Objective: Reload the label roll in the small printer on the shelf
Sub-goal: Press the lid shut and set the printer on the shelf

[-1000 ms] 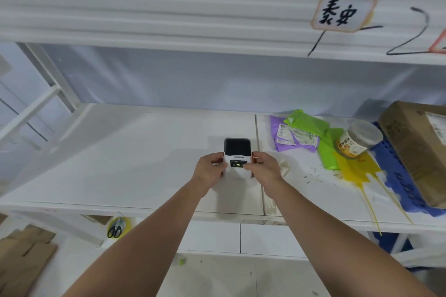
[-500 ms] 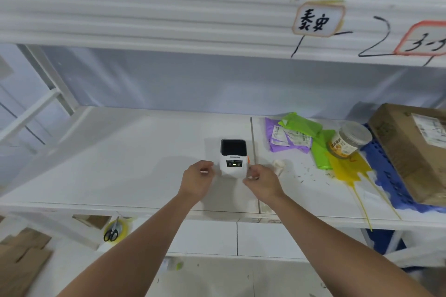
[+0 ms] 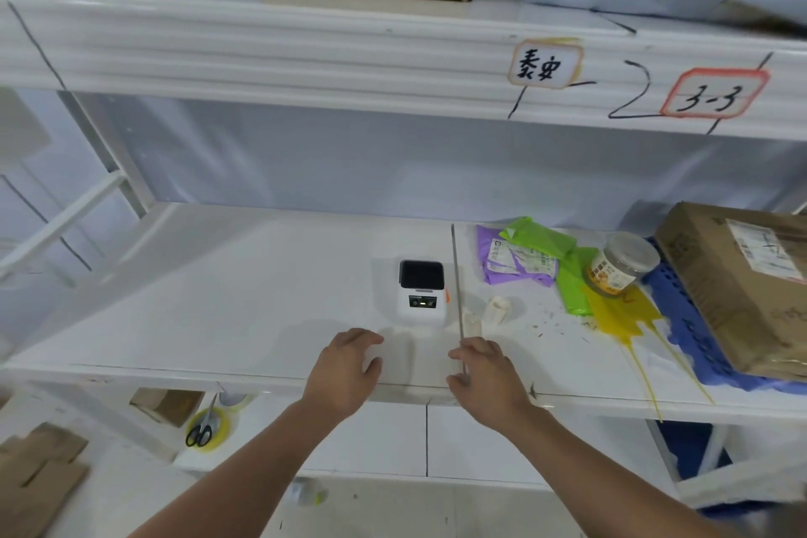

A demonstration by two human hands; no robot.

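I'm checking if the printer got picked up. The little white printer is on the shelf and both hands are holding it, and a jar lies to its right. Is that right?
Not quite. The head view shows both hands off the printer: the left hand and right hand are open near the shelf front edge, short of it. The rest holds: the printer stands on the shelf, and the jar lies to its right.

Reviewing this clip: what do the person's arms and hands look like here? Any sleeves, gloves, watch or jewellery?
Both forearms are bare right to the bottom edge of the picture, so no sleeves show. The left hand and right hand wear no gloves. No watch, bracelet or wristband sits on either wrist, and no ring can be made out on the fingers. No tattoos or markings show either.
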